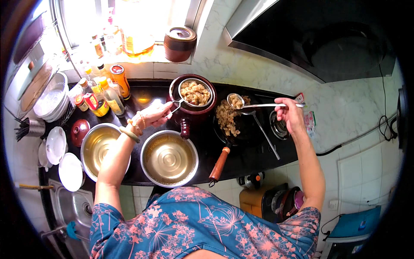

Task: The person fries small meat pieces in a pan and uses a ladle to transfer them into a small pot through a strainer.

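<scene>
My left hand [156, 115] is closed on the handle of a metal strainer [180, 92]. Pale brown cooked food in chunks [195, 93] fills that strainer, which sits over the mouth of a dark brown clay pot [190, 113]. On the right, my right hand [290, 113] grips the long handle of a metal ladle [267, 105]. The ladle's bowl carries some of the same food [235, 101] above a dark wok [248, 134]. More chunks [227, 119] lie in the wok's left side. Another long-handled metal utensil [268, 140] rests in the wok, touched by neither hand.
Two metal basins stand at the counter's front, one [169, 159] by the pot and one [99, 149] under my left forearm. The wok's wooden handle [220, 165] points toward me. Bottles [111, 97] and white dishes [71, 172] crowd the left. A range hood [319, 39] hangs upper right.
</scene>
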